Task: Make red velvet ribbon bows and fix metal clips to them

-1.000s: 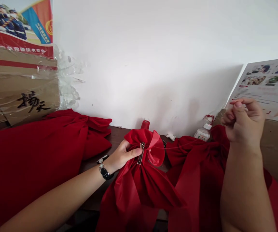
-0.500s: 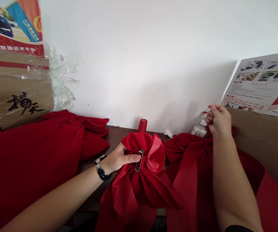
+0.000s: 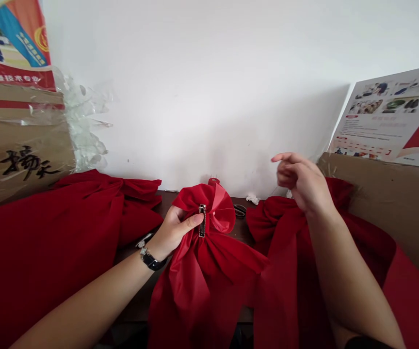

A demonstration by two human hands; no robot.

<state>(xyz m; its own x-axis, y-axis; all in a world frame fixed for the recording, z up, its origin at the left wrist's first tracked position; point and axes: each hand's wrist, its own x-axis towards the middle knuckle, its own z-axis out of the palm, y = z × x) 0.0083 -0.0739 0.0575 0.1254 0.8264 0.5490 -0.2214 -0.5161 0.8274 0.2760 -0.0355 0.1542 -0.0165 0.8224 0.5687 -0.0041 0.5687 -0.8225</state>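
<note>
At frame centre, the left hand [image 3: 173, 230] pinches the red fabric bow [image 3: 209, 232] beside its metal clip [image 3: 202, 220]. The right hand [image 3: 300, 182], loosely curled with forefinger out, hovers to the bow's upper right, apart from it.

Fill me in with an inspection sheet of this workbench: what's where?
Surface: dark wooden table, mostly covered by red cloth.
Job's things: red bow with a metal clip at its knot.
Clutter: red fabric pile left, second bow right, red spool by the wall.
Hands: left hand grips the red bow beside the clip; right hand raised over the second bow, fingers loosely curled, hold unclear.
Cables: nothing seen.
Surroundings: white wall, cardboard box left, printed board right.
</note>
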